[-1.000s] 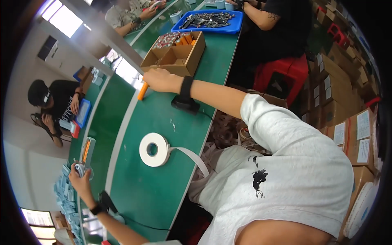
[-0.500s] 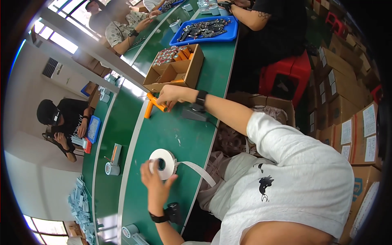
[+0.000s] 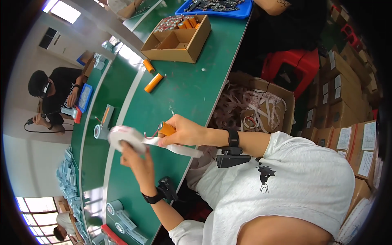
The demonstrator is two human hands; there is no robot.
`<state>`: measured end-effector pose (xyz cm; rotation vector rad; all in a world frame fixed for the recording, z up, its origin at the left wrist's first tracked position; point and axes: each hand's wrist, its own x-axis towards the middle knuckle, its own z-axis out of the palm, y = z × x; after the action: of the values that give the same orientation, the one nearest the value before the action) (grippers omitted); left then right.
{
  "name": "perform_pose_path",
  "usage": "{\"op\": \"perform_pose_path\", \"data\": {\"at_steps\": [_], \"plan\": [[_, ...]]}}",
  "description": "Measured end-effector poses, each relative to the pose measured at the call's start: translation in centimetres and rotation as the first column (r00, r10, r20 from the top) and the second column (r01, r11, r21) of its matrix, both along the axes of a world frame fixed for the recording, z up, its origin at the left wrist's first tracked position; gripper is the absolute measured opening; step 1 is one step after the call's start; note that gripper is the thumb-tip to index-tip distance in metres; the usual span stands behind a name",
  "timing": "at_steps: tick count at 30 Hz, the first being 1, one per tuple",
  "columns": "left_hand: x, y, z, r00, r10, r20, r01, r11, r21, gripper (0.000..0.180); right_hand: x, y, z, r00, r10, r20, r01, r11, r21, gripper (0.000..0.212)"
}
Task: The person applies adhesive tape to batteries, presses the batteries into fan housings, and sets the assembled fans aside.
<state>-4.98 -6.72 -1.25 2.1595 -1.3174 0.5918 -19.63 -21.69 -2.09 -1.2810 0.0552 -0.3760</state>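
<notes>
My left hand (image 3: 141,165) holds a roll of white tape (image 3: 117,138) off the table, fingers in its core; the roll is blurred. A loose strip of tape (image 3: 183,151) runs from the roll, passing just below my right hand (image 3: 185,130). That hand grips an orange cylindrical battery (image 3: 166,129) with a reddish wire at its end. Whether the strip touches the battery is hard to make out. Two more orange cylinders lie farther up the green table: a longer one (image 3: 153,83) and a shorter one (image 3: 148,65).
Beyond them stands a divided cardboard box (image 3: 192,53) of orange cells. A blue tray (image 3: 245,11) of dark parts is farther off. Light-blue casings (image 3: 67,175) are piled at left, near a seated co-worker (image 3: 61,90). A carton (image 3: 288,98) of tape scraps and a red stool (image 3: 302,65) stand right.
My right hand has come back toward me with an orange battery taken from the table. My left hand has lifted the tape roll and moved it left. The view has shifted.
</notes>
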Motion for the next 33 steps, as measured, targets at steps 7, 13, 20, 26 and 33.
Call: {"op": "perform_pose_path", "data": {"at_steps": [7, 13, 20, 26, 33], "plan": [[-2.2, 2.0, 2.0, 0.97, 0.154, -0.187, -0.178, 0.977, -0.12, 0.046, -2.6, -1.3, 0.2, 0.994, 0.107, -0.038, -0.112, 0.98, -0.163, 0.024], [-5.6, 1.9, 0.3, 0.98, 0.114, -0.164, -0.129, 0.988, -0.083, 0.045, -1.4, -1.4, 0.0, 0.996, -0.001, 0.089, 0.009, 0.997, -0.08, 0.023], [-5.8, 1.3, -0.7, 0.993, 0.081, -0.083, -0.085, 0.995, -0.052, 0.047, 2.0, 0.6, 1.9, 0.973, -0.147, 0.178, 0.183, 0.962, -0.203, 0.023], [-5.9, 0.3, 0.5, 0.991, 0.095, 0.096, -0.099, 0.995, 0.035, 0.047, 3.7, 1.4, 2.5, 0.907, -0.374, 0.194, 0.418, 0.854, -0.31, 0.023], [-6.5, -1.5, 0.3, 0.983, 0.144, 0.116, -0.154, 0.984, 0.085, 0.044, 5.4, 1.1, 2.8, 0.93, -0.362, 0.071, 0.348, 0.924, 0.157, 0.023]]}}
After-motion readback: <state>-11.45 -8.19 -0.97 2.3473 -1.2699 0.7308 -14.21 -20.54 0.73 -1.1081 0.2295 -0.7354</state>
